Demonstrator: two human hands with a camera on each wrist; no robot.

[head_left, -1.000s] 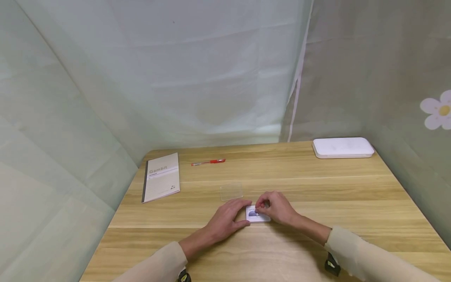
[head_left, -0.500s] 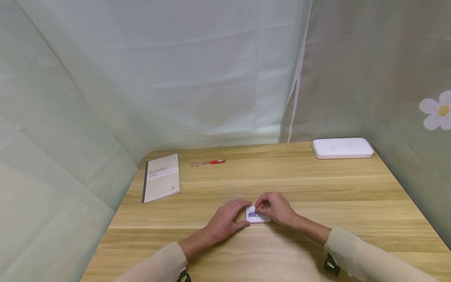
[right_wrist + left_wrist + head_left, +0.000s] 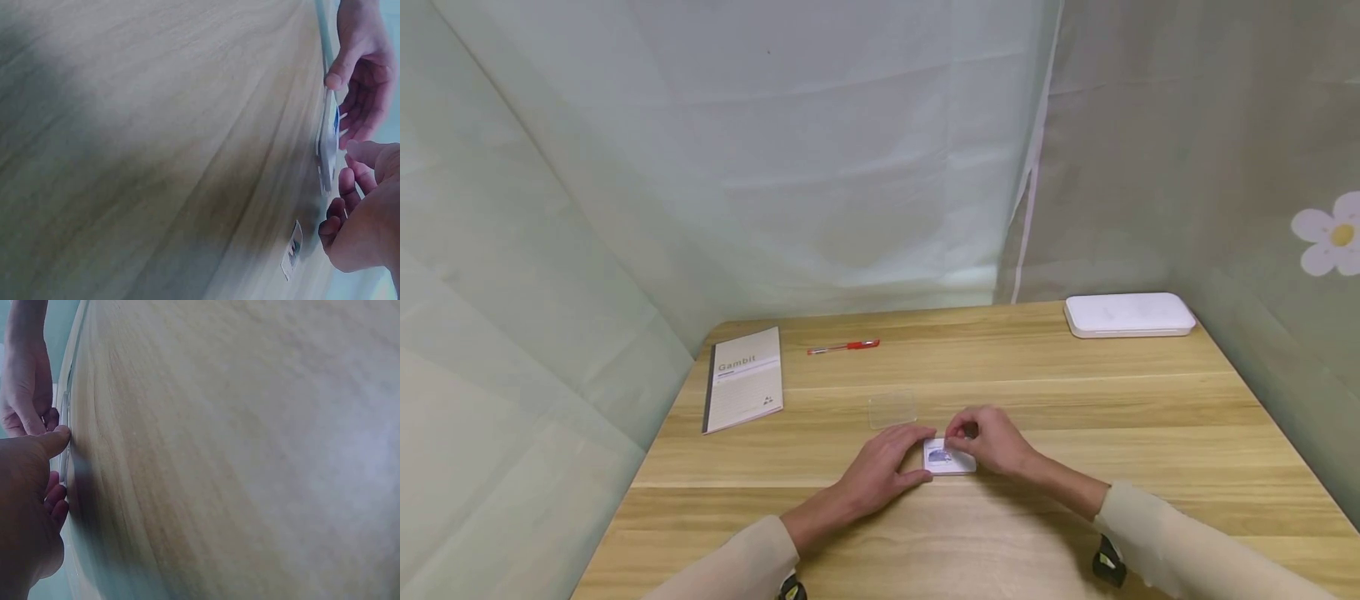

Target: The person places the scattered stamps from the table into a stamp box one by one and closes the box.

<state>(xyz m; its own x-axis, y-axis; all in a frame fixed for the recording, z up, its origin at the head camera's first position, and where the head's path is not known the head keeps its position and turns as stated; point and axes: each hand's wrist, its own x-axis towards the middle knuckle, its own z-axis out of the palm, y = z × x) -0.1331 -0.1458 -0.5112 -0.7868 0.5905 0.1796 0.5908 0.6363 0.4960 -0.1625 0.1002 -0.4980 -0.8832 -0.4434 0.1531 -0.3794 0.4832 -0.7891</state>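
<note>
A white card [image 3: 958, 467] with a blue picture lies on the table, seen nearly edge-on in the right wrist view [image 3: 328, 150]. My left hand [image 3: 877, 469] holds its left end, thumb at the near corner and index finger at the far one. Over the card's upper right part is my right hand [image 3: 996, 442], fingers curled, with thumb and index tips close together at the picture. Whether they pinch anything thin is too small to tell. The left wrist view shows my left hand [image 3: 28, 506] nearest, and my right hand [image 3: 28, 387] beyond.
A clear rectangular sheet [image 3: 892, 409] lies behind my left hand. Further back are a red pen [image 3: 844, 347], a notebook [image 3: 745, 379] at left and a white case [image 3: 1130, 315] at right. A small dark-and-light piece [image 3: 292, 251] lies on the table by my right hand.
My right fingertips have shifted slightly up and to the right over the card, showing more of the blue picture. My left hand and the card have stayed in place.
</note>
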